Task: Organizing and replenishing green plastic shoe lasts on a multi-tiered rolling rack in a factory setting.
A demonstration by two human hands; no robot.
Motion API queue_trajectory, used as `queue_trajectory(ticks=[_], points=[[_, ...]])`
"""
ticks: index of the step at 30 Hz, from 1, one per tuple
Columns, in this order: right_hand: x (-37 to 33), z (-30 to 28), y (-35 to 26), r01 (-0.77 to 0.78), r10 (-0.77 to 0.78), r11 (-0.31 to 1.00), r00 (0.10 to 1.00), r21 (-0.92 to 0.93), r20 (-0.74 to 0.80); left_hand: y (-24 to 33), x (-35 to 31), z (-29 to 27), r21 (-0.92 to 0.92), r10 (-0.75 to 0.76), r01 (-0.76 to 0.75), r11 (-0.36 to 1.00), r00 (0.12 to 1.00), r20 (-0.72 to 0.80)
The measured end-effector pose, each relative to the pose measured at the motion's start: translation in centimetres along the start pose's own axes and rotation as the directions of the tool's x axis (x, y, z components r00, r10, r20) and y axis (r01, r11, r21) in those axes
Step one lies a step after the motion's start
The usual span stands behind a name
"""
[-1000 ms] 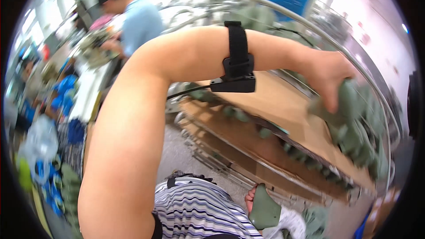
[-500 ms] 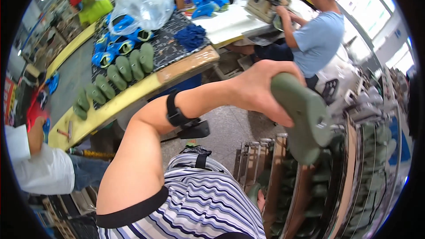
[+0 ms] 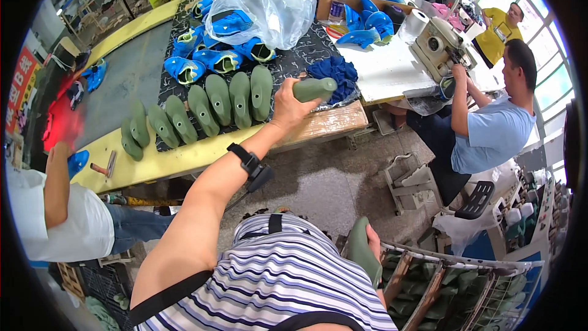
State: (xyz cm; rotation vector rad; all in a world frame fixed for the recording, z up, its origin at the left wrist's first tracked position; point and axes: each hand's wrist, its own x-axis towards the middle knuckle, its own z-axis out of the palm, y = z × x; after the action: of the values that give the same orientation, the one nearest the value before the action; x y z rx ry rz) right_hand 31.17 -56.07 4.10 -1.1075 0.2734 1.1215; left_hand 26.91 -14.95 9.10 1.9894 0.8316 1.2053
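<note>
A green shoe last [image 3: 317, 90] is gripped in my left hand [image 3: 290, 105], which reaches out over the table's near edge beside a crumpled dark blue cloth [image 3: 335, 78]. Left of that hand, several more green shoe lasts [image 3: 218, 99] stand in a row on the patterned sheet and the yellow table edge [image 3: 144, 170]. Low by my right side, my right hand [image 3: 373, 243] has its fingers wrapped round another green shoe last [image 3: 361, 250]; most of this hand is hidden.
Blue shoe uppers [image 3: 223, 60] and a clear plastic bag [image 3: 269, 12] lie behind the lasts. A hammer [image 3: 104, 165] rests at the left. One person [image 3: 496, 129] sits at a sewing machine [image 3: 438, 43]; another [image 3: 67, 220] stands left. A rack [image 3: 422, 288] of green lasts stands lower right.
My left hand has swung from above the rack on the right to the table's edge, carrying its shoe last. The view has turned right, and my right hand's last now shows more fully.
</note>
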Motion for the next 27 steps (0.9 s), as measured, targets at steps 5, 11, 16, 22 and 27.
queue_trajectory(ticks=[5,11,16,22,27], points=[[7.0,6.0,-3.9,0.085,-0.022,0.959,0.974,-0.271,0.227,-10.0,-0.4,2.0,0.466,0.137,-0.137,0.874,0.99,0.035],[15.9,8.9,-8.3,0.02,0.073,0.945,0.96,-0.327,0.269,-11.6,2.5,1.3,0.355,-0.175,0.096,0.93,0.964,0.199],[26.9,13.0,-12.5,0.065,0.132,0.878,0.919,-0.473,0.371,-13.7,3.0,3.0,0.23,-0.344,0.312,0.922,0.932,0.114],[36.3,25.2,-17.0,0.164,0.091,0.853,0.889,-0.496,0.45,-13.0,1.6,4.8,0.189,-0.352,0.348,0.918,0.936,-0.013],[45.1,32.9,-14.3,0.795,-0.232,0.261,0.602,-0.547,0.764,-9.7,1.1,5.4,0.172,-0.44,0.437,0.883,0.898,-0.025]])
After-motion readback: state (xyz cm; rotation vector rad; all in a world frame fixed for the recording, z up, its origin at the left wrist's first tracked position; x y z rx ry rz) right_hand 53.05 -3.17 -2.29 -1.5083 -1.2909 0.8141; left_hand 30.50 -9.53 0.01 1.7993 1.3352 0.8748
